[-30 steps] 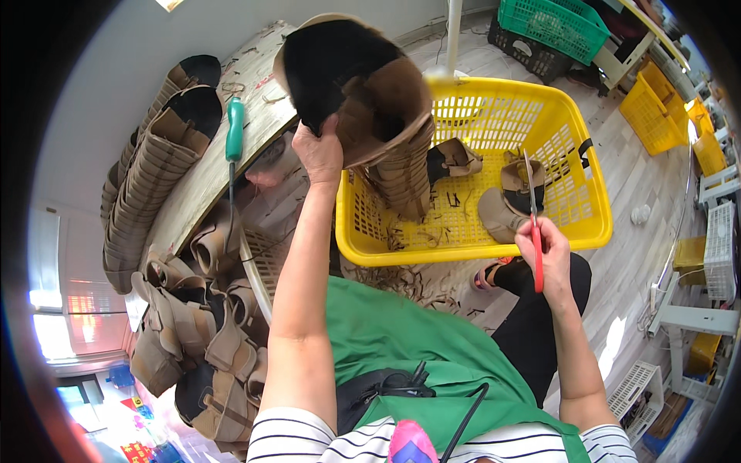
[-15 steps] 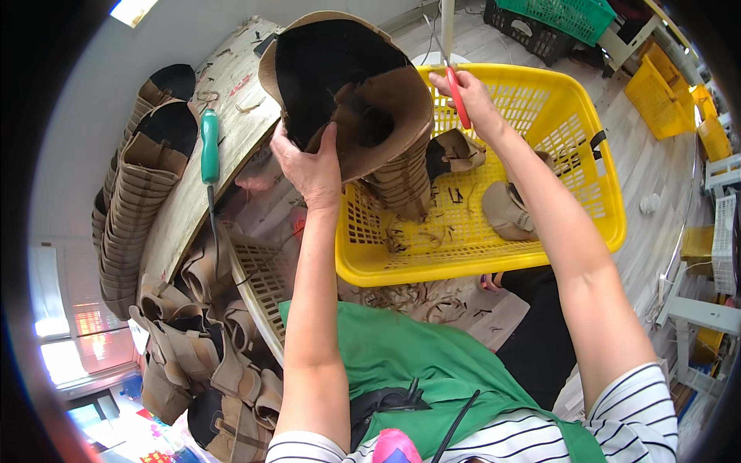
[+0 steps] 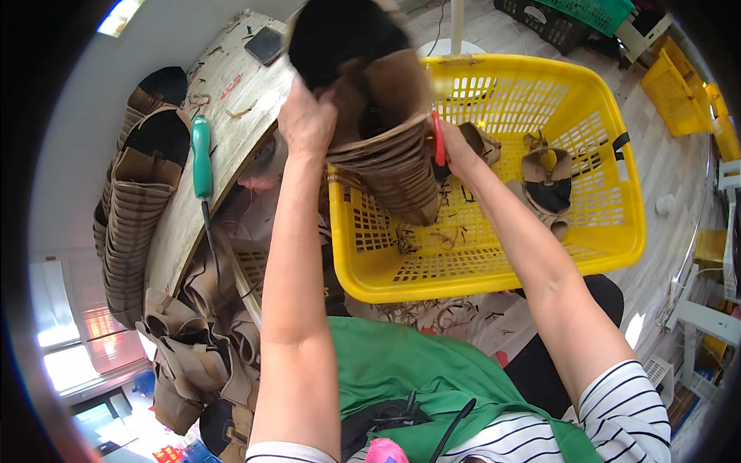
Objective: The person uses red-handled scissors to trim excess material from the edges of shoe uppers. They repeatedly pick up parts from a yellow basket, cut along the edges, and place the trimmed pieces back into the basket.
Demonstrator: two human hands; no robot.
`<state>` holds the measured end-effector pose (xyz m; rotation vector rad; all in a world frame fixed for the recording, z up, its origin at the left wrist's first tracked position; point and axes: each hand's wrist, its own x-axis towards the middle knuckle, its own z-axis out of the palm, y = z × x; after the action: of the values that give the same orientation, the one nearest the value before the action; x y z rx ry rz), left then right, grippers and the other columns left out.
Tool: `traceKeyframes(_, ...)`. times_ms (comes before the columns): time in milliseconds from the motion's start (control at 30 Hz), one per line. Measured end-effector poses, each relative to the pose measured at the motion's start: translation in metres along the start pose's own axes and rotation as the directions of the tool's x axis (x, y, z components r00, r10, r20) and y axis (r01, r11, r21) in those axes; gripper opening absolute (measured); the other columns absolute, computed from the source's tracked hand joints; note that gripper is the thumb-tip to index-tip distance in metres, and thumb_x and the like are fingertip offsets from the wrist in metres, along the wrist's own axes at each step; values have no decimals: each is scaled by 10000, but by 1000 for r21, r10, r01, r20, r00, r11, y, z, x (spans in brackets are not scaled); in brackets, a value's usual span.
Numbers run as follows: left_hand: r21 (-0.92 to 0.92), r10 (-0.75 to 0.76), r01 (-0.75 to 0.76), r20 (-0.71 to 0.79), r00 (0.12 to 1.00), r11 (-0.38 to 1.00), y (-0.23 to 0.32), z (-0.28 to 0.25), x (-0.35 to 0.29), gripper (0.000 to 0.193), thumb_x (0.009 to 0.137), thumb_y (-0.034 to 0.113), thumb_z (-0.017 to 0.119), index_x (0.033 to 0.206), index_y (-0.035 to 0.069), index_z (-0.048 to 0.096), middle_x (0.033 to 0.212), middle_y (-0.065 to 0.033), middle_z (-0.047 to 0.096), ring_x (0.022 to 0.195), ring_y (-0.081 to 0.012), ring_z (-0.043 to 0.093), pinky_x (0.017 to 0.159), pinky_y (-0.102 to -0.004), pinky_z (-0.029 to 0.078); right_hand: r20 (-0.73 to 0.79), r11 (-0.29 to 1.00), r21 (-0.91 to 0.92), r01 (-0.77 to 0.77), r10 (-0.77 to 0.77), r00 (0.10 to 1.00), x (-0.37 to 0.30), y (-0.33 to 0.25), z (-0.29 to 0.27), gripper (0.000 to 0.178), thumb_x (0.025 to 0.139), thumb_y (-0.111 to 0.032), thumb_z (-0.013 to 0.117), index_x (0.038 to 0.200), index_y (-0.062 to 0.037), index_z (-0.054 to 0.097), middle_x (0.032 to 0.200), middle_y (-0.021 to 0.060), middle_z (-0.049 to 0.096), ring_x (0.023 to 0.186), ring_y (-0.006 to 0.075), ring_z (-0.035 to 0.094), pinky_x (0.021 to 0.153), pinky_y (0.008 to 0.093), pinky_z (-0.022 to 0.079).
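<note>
A tall nested stack of tan boot uppers (image 3: 397, 181) with black lining leans up out of a yellow plastic basket (image 3: 494, 289). My left hand (image 3: 307, 122) grips the left edge of the stack's top upper (image 3: 386, 81), fingers and thumb closed on it; the top is smeared by motion. My right hand (image 3: 458, 154) is closed on red-handled scissors (image 3: 439, 139) at the stack's right side; their blades are hidden. Another upper (image 3: 548, 181) lies in the basket, to the right of my right hand, with small trimmings on the basket's bottom.
On the worktable (image 3: 231, 89) at left lie a green corded hand tool (image 3: 201, 158), scraps and a dark flat object (image 3: 265, 45). More nested uppers (image 3: 139, 224) stand along its far-left side. Loose uppers (image 3: 197, 359) are heaped at lower left. Yellow crates (image 3: 675, 92) stand at far right.
The top upper has shifted up and away, and my left hand has moved up with it. My right hand has come down beside the stack with the scissors. The view has shifted slightly.
</note>
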<state>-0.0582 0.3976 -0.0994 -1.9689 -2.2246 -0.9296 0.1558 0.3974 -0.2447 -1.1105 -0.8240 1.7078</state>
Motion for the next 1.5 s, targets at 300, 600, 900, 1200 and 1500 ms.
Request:
traceKeyframes(300,-26,-81,85,110,991,996,-25,1,1,687,722,318,790,1215,-48,483,1133,-257,602,1072,-383,577,912,-410,457,-41,990,-136,45,-51,998,18,1,-22,390,854,-439,677,873,-58,593,732,-28,526,628,74,441,599,233,365)
traceKeyframes(600,-464,9,-69,-129,992,883,-19,-41,-130,392,825,-8,644,1197,-22,522,1055,-123,616,898,-181,610,774,-286,509,-544,555,-743,-373,-179,820,41,43,-181,530,687,-458,771,1003,-55,636,953,136,678,897,311,635,797,369,486)
traceKeyframes(900,-454,-17,188,355,935,871,-6,1,-264,278,747,-136,611,1001,-24,599,862,-126,625,716,-210,624,648,-283,518,-588,227,-806,-547,-191,786,79,112,-227,701,636,-580,770,1022,-10,636,1040,217,653,1019,373,610,861,439,477)
traceKeyframes(1200,-468,37,316,603,796,825,17,26,-262,190,812,-62,611,999,-37,604,842,-136,633,728,-216,635,654,-283,515,-582,74,-812,-579,-182,793,41,85,-235,362,761,-187,608,1072,-3,589,1080,245,636,1039,388,611,883,437,496)
traceKeyframes(1500,-430,87,694,878,471,577,126,61,-261,756,856,330,685,1367,-105,337,1210,-203,549,899,-223,637,744,-319,550,-243,170,-968,-182,-477,845,-131,-61,-190,334,765,-233,652,973,14,567,845,265,635,839,415,630,739,464,489)
